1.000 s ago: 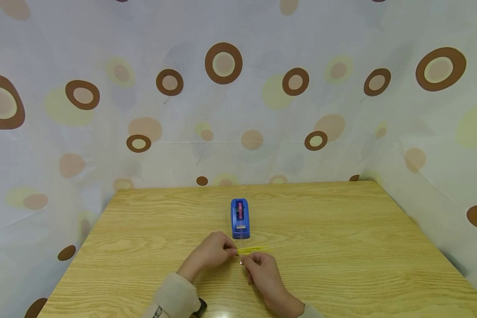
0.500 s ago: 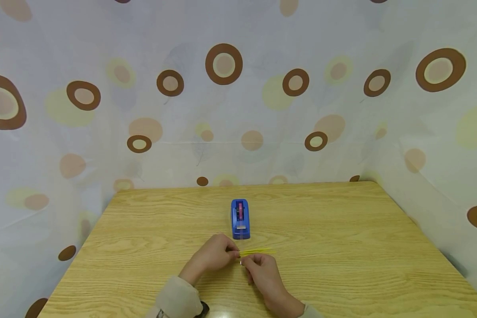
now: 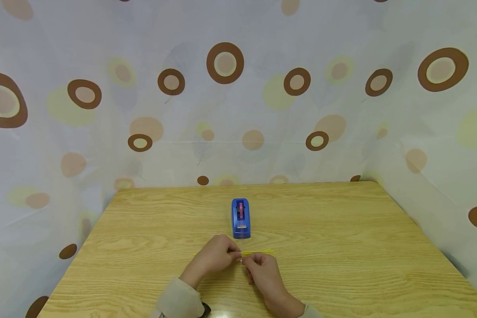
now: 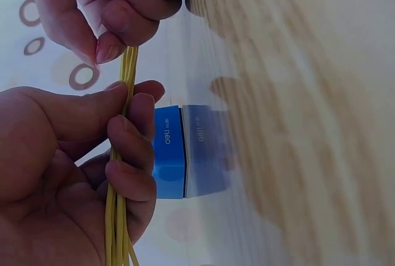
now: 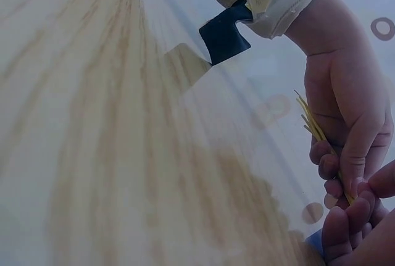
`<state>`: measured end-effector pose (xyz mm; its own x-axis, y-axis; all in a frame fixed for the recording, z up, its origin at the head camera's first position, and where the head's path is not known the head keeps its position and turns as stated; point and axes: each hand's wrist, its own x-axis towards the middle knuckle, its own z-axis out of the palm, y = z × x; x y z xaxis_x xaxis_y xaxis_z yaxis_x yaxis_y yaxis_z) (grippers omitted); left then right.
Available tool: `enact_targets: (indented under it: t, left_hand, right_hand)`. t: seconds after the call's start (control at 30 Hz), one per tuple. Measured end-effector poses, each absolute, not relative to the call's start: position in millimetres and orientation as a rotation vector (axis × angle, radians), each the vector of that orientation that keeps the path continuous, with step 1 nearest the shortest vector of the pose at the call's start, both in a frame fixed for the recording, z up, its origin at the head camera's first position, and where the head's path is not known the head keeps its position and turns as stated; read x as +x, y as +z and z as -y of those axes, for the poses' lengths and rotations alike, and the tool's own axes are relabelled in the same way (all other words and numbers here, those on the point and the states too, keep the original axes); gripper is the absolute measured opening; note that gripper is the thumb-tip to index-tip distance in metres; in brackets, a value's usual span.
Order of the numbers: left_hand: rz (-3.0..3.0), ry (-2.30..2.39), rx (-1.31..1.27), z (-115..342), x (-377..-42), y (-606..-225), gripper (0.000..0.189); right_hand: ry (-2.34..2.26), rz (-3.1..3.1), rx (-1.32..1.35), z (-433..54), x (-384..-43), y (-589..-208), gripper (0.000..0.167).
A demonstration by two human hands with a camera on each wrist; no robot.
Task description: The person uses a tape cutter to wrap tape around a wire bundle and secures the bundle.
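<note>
A bundle of thin yellow strands [image 4: 117, 220] runs through my left hand [image 3: 216, 254], which grips it with curled fingers and thumb. In the head view the strands come out at both sides of that hand. Just to the right, my right hand [image 3: 263, 271] bends its thumb and index finger together at a small shiny bit that looks like the tape's end. Its fingers are close to the bundle in the left wrist view. Ahead stands a blue tape dispenser [image 3: 241, 218] with a pink roll. A faint strip of tape [image 3: 241, 234] leads from it toward the hands.
A wood-grain table [image 3: 322, 229] lies under everything, with a glossy surface. Patterned cloth [image 3: 238, 106] hangs behind and at both sides. A black band [image 5: 227, 34] sits at the left wrist, below a light sleeve [image 3: 179, 298].
My left hand has shifted slightly right with the strands, whose left ends now show beyond the hand. The right hand has hardly moved.
</note>
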<state>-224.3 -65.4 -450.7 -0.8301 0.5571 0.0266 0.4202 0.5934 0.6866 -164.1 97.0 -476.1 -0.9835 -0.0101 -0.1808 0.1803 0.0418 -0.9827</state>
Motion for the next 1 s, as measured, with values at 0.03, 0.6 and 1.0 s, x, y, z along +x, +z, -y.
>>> enact_targets:
  t: [0.03, 0.6, 1.0]
  left_hand:
    - [-2.629, 1.063, 0.818, 65.3, -223.7, -450.3, 0.013]
    - [-2.636, 1.056, 0.861, 65.9, -216.9, -450.8, 0.012]
    - [-2.651, 0.998, 0.885, 67.2, -216.4, -445.3, 0.012]
  right_hand:
    - [-2.082, -2.159, 0.181, -96.9, -163.9, -476.0, 0.02]
    - [-2.094, -2.195, 0.2, -96.1, -165.6, -482.0, 0.019]
    - [-2.167, -2.16, 0.21, -94.2, -163.2, -479.3, 0.021]
